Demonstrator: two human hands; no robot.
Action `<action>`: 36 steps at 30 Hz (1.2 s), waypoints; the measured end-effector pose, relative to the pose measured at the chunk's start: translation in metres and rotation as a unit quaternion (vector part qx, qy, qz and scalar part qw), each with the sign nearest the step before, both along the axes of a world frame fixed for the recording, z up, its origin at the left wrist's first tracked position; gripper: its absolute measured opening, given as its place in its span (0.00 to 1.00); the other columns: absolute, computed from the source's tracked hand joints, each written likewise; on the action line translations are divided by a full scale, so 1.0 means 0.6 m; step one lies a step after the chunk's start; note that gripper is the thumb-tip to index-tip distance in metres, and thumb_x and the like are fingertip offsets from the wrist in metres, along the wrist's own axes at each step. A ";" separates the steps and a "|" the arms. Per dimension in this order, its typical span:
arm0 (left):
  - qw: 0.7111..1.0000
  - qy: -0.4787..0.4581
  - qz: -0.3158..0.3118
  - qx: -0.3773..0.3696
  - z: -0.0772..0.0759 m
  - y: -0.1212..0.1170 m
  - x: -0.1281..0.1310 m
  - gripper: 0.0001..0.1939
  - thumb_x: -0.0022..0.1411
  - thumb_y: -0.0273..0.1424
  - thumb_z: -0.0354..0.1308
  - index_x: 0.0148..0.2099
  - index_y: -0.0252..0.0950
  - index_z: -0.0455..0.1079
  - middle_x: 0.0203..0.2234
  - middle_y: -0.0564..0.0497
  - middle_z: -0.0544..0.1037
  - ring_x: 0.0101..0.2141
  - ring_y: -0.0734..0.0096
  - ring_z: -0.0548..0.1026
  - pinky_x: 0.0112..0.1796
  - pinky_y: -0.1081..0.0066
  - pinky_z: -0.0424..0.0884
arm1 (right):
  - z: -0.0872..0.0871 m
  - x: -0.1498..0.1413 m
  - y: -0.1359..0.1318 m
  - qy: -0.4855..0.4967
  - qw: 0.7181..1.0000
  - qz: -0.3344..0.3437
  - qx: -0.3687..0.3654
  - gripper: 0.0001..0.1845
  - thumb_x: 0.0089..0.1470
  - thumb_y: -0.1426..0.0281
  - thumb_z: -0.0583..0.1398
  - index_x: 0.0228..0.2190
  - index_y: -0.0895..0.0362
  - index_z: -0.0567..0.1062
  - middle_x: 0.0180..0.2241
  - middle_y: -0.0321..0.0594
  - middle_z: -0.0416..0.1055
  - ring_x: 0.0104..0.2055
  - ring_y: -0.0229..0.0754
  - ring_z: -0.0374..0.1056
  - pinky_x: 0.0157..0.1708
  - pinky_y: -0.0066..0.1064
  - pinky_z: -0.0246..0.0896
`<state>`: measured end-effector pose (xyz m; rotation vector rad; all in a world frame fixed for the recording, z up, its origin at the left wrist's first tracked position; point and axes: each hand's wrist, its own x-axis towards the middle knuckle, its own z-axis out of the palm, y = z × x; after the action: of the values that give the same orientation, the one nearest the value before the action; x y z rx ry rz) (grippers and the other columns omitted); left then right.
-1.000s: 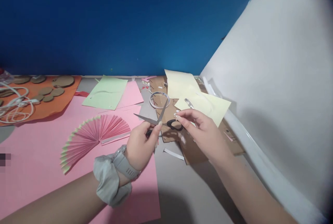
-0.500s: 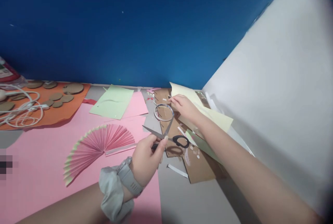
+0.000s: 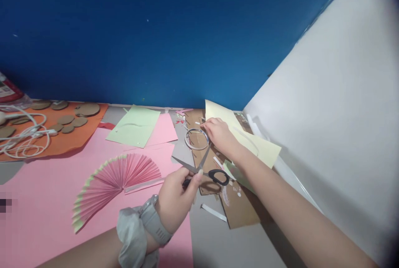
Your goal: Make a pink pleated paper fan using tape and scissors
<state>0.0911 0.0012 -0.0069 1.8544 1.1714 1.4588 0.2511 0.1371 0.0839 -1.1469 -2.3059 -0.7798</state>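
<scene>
My left hand (image 3: pixel 179 195), with a grey watch and a pale scrunchie at the wrist, is closed around a pair of scissors (image 3: pixel 199 170). The blades stand apart, and one black handle loop points to the right. My right hand (image 3: pixel 220 135) reaches over the brown cardboard (image 3: pixel 197 158) with fingertips pinched together; what they hold, if anything, is too small to make out. Just left of those fingertips is a thin, pale ring (image 3: pixel 186 140), resting over the cardboard. A cream paper sheet (image 3: pixel 269 149) lies partly under my right hand and forearm.
A pleated pink paper fan (image 3: pixel 115 187) with green edging lies on pink paper (image 3: pixel 40 193). Behind it are a green sheet (image 3: pixel 137 133) and several cardboard discs (image 3: pixel 87 109) on orange paper (image 3: pixel 67 147). White cables (image 3: pixel 28 143) are coiled at far left. A blue wall (image 3: pixel 174 43) stands behind.
The view has tilted slightly upward, so things sit a little lower. My right hand has shifted slightly, still pinched near the ring. My left hand keeps the scissors with blades apart.
</scene>
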 end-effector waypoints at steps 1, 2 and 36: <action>1.000 0.006 0.002 -0.001 -0.002 0.001 0.000 0.17 0.63 0.39 0.47 0.27 0.35 0.63 0.23 0.51 0.72 0.26 0.70 0.69 0.29 0.71 0.62 | 0.000 0.000 -0.002 -0.010 1.000 -0.003 0.004 0.14 0.61 0.71 0.48 0.37 0.57 0.74 0.38 0.45 0.69 0.42 0.44 0.60 0.40 0.33 0.51; 1.000 0.009 0.002 -0.002 -0.003 0.001 -0.001 0.17 0.64 0.39 0.46 0.28 0.35 0.64 0.23 0.51 0.72 0.26 0.70 0.68 0.29 0.71 0.62 | -0.001 0.000 -0.003 -0.020 1.000 -0.006 0.008 0.14 0.60 0.71 0.49 0.38 0.57 0.73 0.39 0.45 0.69 0.42 0.45 0.59 0.40 0.33 0.51; 1.000 -0.014 -0.008 0.020 0.000 -0.002 0.000 0.16 0.63 0.39 0.48 0.26 0.35 0.65 0.20 0.53 0.72 0.23 0.73 0.69 0.25 0.74 0.62 | 0.017 0.024 -0.045 -0.131 0.991 0.029 0.010 0.14 0.52 0.81 0.52 0.36 0.58 0.73 0.40 0.46 0.70 0.48 0.47 0.59 0.48 0.38 0.45</action>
<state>0.0908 0.0001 -0.0072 1.8593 1.1191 1.5045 0.2654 0.1104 0.0943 -1.0149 -2.5247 -0.9817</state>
